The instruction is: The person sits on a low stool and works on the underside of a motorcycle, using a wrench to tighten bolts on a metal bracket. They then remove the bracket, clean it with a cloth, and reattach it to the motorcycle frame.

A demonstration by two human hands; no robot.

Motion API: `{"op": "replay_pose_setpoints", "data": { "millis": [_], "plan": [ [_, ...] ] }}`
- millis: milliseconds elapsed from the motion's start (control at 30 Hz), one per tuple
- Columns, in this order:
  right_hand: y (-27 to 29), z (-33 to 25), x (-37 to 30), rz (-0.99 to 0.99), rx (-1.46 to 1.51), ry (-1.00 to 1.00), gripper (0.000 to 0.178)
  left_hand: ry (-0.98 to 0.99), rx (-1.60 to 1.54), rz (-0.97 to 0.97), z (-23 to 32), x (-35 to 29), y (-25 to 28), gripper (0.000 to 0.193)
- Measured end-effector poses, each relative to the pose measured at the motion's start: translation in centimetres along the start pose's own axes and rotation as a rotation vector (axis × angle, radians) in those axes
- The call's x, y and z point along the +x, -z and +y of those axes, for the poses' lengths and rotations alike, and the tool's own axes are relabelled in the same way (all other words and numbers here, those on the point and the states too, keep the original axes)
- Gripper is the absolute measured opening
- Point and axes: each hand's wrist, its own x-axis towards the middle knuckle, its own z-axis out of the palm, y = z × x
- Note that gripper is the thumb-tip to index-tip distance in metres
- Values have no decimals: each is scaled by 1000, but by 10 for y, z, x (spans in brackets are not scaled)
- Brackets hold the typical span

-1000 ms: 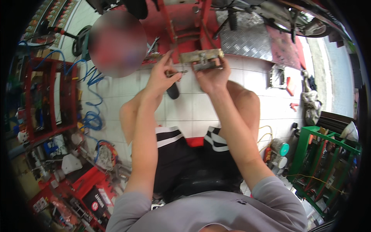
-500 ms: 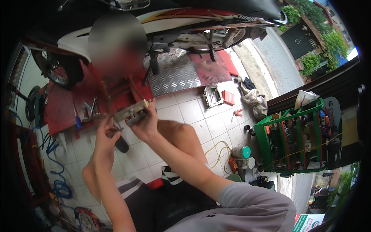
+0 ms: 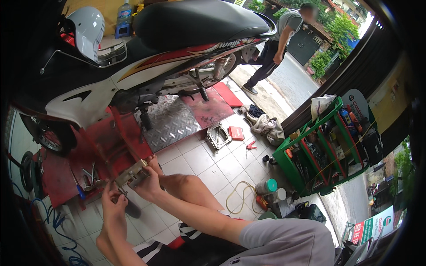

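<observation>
small grey metal part point(image 3: 132, 174), tilted, held above tiled floor

In your right hand point(image 3: 148, 184) you hold a block-shaped part point(image 3: 132, 174) of dull grey metal, a little worn on its face. Your left hand point(image 3: 113, 207) touches it from below with a thin metal tool point(image 3: 120, 191).

Just above the part, the lift platform point(image 3: 100, 146) is red painted metal, scratched and matt, and beside it lies a checker plate point(image 3: 171, 120) of bright, ribbed metal. Over the platform, the motorcycle point(image 3: 146, 57) has glossy white and red plastic panels and a smooth, matt black seat point(image 3: 199, 22). The floor tiles point(image 3: 208, 166) right of the part are pale and slightly shiny.
</observation>
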Motion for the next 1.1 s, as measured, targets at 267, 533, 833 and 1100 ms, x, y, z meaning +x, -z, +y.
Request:
{"op": "replay_pose_setpoints", "data": {
  "millis": [267,533,833,1100],
  "plan": [
    [-5,1,-4,-46,-29,19,33,1,119,-26,35,-18,-13,76],
    [1,2,1,-83,-8,12,32,-135,142,-20,19,-22,-19,75],
    [12,20,25,-48,101,100,35,-298,511,-97,-64,72,73,76],
    [16,21,26,-121,40,101,44,-532,577,-67,-45,43,45,64]
  ]
}}
